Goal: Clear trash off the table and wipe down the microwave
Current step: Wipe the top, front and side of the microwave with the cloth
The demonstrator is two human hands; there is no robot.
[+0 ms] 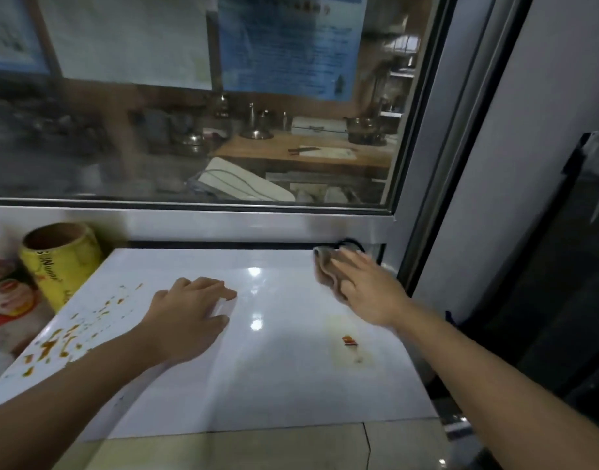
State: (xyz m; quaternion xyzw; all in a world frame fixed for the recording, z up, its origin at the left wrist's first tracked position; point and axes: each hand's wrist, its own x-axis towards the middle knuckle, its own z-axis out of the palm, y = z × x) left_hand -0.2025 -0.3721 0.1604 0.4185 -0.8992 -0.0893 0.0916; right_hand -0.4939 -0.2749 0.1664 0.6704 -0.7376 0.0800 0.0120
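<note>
Cloth [328, 274] under right hand [369, 290] lies lengthwise toward the window.

A yellow can [62, 259] is standing at the left edge; a window [196, 96] is filling the upper frame, showing blurred kitchenware beyond.

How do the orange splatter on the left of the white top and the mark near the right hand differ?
The scattered orange splatter spreads in many specks over the left edge of the glossy white microwave top; the small red-orange spot is single, ringed by a faint yellowish smear. The splatter lies beside the left hand, the spot below the right hand pressing the brown cloth. Both remain unwiped.
</note>
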